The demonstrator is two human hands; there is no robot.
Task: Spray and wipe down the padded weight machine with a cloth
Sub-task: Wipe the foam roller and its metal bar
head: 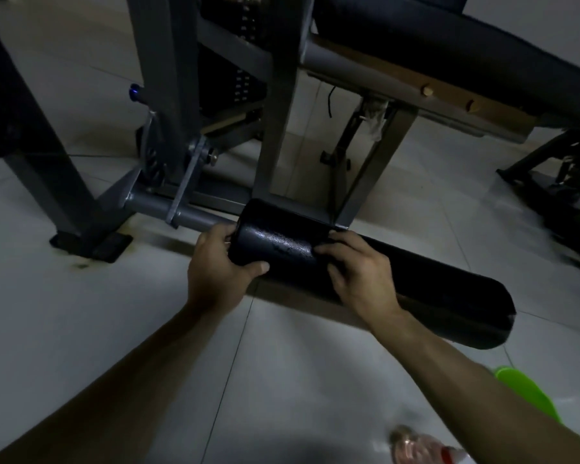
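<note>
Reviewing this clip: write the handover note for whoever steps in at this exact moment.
Left hand grips the left end of the roller pad. Right hand curls over the pad's top; no cloth can be made out under it.
The pad surface between the hands glistens wet, so that stretch looks sprayed. A blurred bottle shows at the bottom edge, over the floor.
Left to do: wipe the wet patch, then the pad's right part and the bench pad above.

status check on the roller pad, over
Left hand grips roller pad end. Right hand curled over its top, cloth not discernible. Pad glossy between hands. Nothing blocking.
</note>
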